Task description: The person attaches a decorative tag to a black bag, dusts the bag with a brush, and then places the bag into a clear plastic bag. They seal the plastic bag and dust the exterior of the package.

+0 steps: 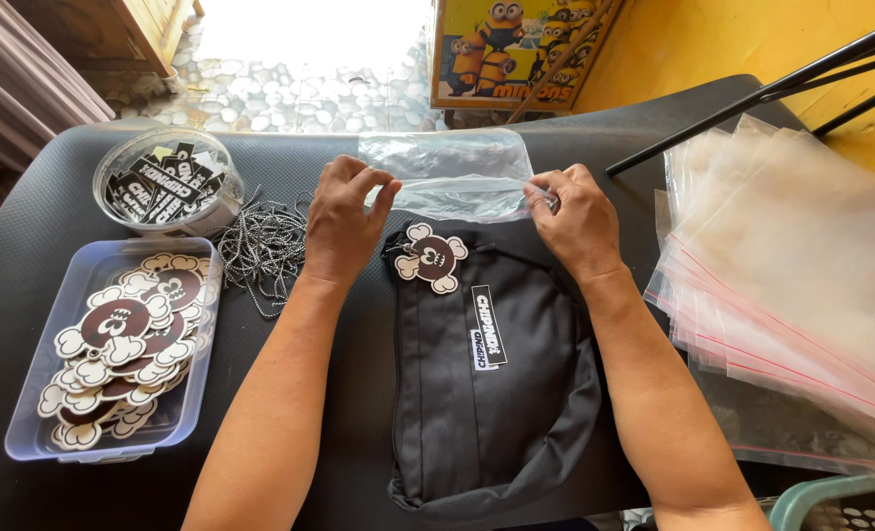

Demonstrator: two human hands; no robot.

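One clear, soft plastic bag (452,177) lay crosswise at the far side of the black textured tabletop (24,236), and both hands had hold of its near edge. The left hand (344,221) pinched the edge between thumb and curled fingers, closed tight on the film. The right hand (577,218) did the same at the other end, its fingertips nipped shut on the plastic, so the bag's mouth stretched between the two hands.

Just below the bag, between the forearms, lay one black fabric pouch (486,383) with a zip along its top, one rectangular black-and-white label sewn on its front, and one brown-and-cream skull-shaped tag (432,258) hanging at its upper left corner.

To the left stood one clear rectangular plastic tub (24,423) filled with a heap of matching brown-and-cream skull-shaped tags (113,339), too overlapped to count. Beyond it sat one round clear plastic tub (113,202) of black-and-white printed labels, also too many to count. A tangle of black-and-white speckled cords (265,246) lay between the round tub and the left hand.

To the right, a fanned stack of clear resealable bags with red strips (791,285) overlapped one another; their number could not be told. Two thin black metal rods (752,98) crossed above the stack.
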